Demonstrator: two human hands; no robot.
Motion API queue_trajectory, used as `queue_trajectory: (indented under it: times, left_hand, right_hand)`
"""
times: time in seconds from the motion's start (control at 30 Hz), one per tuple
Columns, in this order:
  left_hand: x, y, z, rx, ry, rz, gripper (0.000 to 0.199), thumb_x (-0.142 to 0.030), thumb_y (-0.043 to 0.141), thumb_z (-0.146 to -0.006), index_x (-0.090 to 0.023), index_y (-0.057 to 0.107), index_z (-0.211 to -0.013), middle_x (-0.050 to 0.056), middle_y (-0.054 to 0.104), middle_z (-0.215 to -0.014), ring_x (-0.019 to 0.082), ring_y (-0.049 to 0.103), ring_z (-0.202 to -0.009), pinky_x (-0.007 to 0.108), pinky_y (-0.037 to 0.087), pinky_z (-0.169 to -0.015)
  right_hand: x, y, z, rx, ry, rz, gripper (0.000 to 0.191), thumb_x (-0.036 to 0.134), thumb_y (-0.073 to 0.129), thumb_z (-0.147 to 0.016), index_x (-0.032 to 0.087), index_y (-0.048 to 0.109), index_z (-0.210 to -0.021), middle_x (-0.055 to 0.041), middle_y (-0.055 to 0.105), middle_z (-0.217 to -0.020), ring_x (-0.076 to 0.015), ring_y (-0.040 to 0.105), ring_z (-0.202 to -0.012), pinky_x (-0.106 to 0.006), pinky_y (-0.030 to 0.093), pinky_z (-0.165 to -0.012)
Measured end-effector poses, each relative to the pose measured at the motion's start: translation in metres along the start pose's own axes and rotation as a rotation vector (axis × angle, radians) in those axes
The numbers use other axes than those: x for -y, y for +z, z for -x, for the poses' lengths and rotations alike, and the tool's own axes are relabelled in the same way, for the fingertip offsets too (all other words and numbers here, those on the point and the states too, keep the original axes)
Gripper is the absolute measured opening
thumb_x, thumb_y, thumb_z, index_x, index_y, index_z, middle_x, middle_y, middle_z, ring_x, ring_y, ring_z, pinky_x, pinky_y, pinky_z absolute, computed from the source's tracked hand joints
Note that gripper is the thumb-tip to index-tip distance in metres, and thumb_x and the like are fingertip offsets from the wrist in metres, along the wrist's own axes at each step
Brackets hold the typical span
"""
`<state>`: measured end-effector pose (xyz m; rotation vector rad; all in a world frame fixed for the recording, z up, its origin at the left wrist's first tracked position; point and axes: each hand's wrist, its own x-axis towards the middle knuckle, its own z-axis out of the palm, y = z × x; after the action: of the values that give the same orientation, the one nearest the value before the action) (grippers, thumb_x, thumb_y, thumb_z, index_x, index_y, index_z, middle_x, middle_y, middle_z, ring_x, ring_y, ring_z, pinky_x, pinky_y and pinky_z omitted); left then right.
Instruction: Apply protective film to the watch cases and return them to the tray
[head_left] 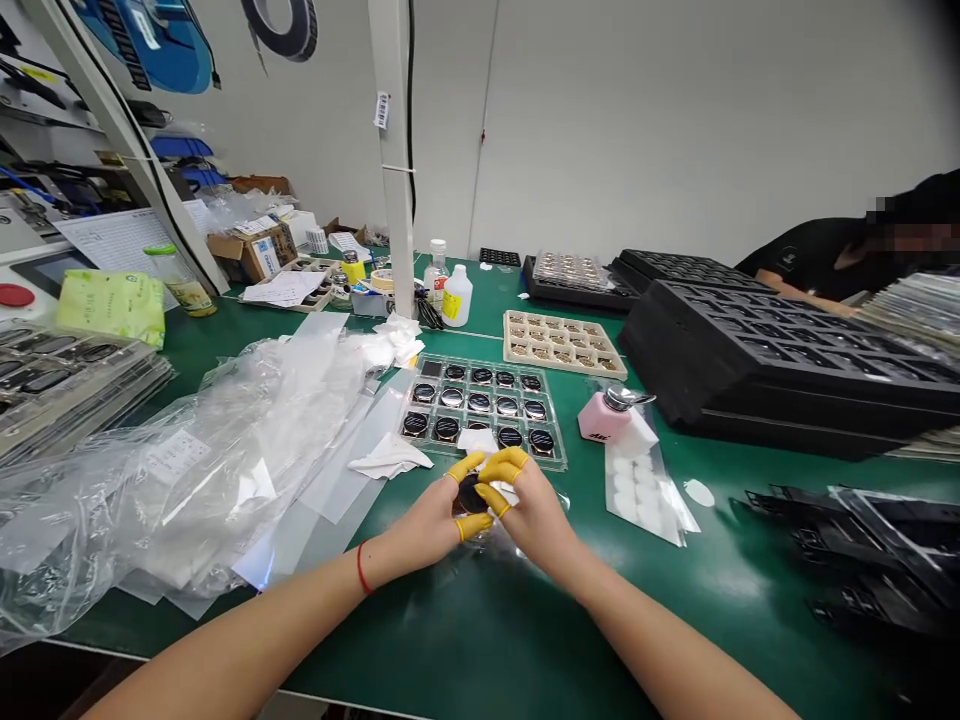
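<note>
My left hand (429, 522), with yellow finger cots and a red string at the wrist, grips a round black disc (470, 494) by its edge. My right hand (538, 512), also in yellow finger cots, is closed on a white wipe (507, 493) at the disc's right side. The fingers hide part of both. Just beyond the hands lies a clear compartment tray (430, 370) of shiny round black parts. A small white piece (478, 440) overlaps its near edge. Left of the hands rests a crumpled white wipe (391, 457).
Right of the tray are a pink pump bottle (600, 420), a sheet of white round pads (637, 490) and a beige tray (566, 368). Black trays (675, 370) are stacked farther right, near a person (817, 255). Plastic bags (202, 470) cover the left side.
</note>
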<state>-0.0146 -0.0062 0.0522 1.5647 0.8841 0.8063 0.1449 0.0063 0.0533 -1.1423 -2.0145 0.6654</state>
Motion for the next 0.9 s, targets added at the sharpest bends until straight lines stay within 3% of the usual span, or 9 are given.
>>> queue_trajectory:
  times: [0.07,0.23,0.3,0.37,0.47,0.6,0.73,0.8,0.9]
  left_hand:
    - [0.006,-0.003,0.001,-0.030,-0.040,0.036,0.055,-0.021,0.059,-0.076,-0.022,0.040,-0.127,0.008,0.054,-0.116,0.019,0.057,-0.091,0.032,0.048,-0.079]
    - [0.005,-0.027,0.007,0.015,-0.223,0.005,0.056,-0.023,0.061,-0.074,-0.022,0.040,-0.125,-0.001,0.055,-0.080,0.013,0.051,-0.066,0.024,0.042,-0.058]
    - [0.002,-0.034,0.009,0.074,-0.258,-0.004,0.057,-0.024,0.062,-0.073,-0.023,0.040,-0.125,-0.002,0.054,-0.078,0.013,0.051,-0.065,0.024,0.041,-0.056]
    - [-0.001,-0.036,0.010,0.111,-0.260,0.014,0.055,-0.024,0.061,-0.074,-0.023,0.038,-0.124,-0.001,0.054,-0.082,0.013,0.053,-0.068,0.025,0.042,-0.059]
    - [-0.001,-0.033,0.010,0.113,-0.228,0.077,0.047,-0.025,0.058,-0.076,-0.022,0.038,-0.119,0.000,0.056,-0.084,0.015,0.056,-0.074,0.028,0.044,-0.065]
    - [0.001,-0.029,0.008,0.051,-0.199,0.133,0.041,-0.022,0.060,-0.075,-0.022,0.039,-0.111,-0.001,0.056,-0.083,0.016,0.058,-0.077,0.029,0.045,-0.069]
    - [0.001,-0.033,0.006,0.003,-0.200,0.149,0.045,-0.021,0.059,-0.076,-0.023,0.037,-0.115,0.001,0.057,-0.088,0.016,0.058,-0.080,0.030,0.046,-0.071]
    - [0.001,-0.033,0.006,-0.012,-0.147,0.074,0.043,-0.021,0.059,-0.076,-0.023,0.040,-0.114,0.003,0.057,-0.098,0.017,0.058,-0.084,0.031,0.046,-0.074]
    - [0.000,-0.032,0.006,0.007,-0.042,-0.068,0.032,-0.019,0.058,-0.075,-0.022,0.050,-0.106,0.005,0.055,-0.111,0.020,0.056,-0.094,0.034,0.045,-0.083]
  right_hand:
    - [0.002,0.000,0.004,0.008,-0.092,0.074,0.009,0.017,0.052,-0.081,0.023,0.057,-0.078,-0.0046,0.060,-0.085,-0.0193,0.053,-0.080,-0.036,0.044,-0.072]
    - [-0.018,-0.010,0.002,0.124,0.167,0.298,0.009,0.014,0.052,-0.078,0.022,0.056,-0.078,-0.0030,0.062,-0.073,-0.0182,0.054,-0.064,-0.030,0.039,-0.057]
    - [-0.028,-0.011,-0.004,0.168,0.187,0.519,0.013,0.010,0.053,-0.073,0.021,0.059,-0.074,-0.0058,0.061,-0.072,-0.0206,0.053,-0.064,-0.031,0.036,-0.056]
    - [-0.034,-0.007,-0.014,0.114,0.130,0.646,0.015,0.010,0.053,-0.074,0.020,0.062,-0.081,-0.0093,0.062,-0.080,-0.0236,0.054,-0.073,-0.033,0.036,-0.060]
    - [-0.041,0.005,-0.035,0.043,0.041,0.583,0.021,0.022,0.054,-0.080,0.020,0.061,-0.099,-0.0101,0.063,-0.093,-0.0255,0.053,-0.085,-0.036,0.037,-0.070]
    - [-0.047,0.010,-0.053,0.086,0.050,0.460,0.011,0.022,0.054,-0.080,0.021,0.064,-0.086,-0.0065,0.064,-0.086,-0.0230,0.054,-0.083,-0.038,0.038,-0.076]
    - [-0.024,0.002,-0.036,0.024,-0.001,0.209,0.006,0.023,0.055,-0.082,0.023,0.061,-0.080,-0.0037,0.063,-0.088,-0.0194,0.055,-0.085,-0.036,0.041,-0.077]
    - [-0.007,0.006,-0.022,0.058,-0.152,0.093,0.007,0.023,0.055,-0.082,0.026,0.062,-0.082,-0.0029,0.063,-0.094,-0.0185,0.053,-0.089,-0.036,0.041,-0.079]
    - [0.008,0.020,-0.012,0.069,-0.336,0.154,0.014,0.021,0.053,-0.083,0.028,0.065,-0.086,-0.0031,0.064,-0.088,-0.0187,0.050,-0.082,-0.037,0.039,-0.074]
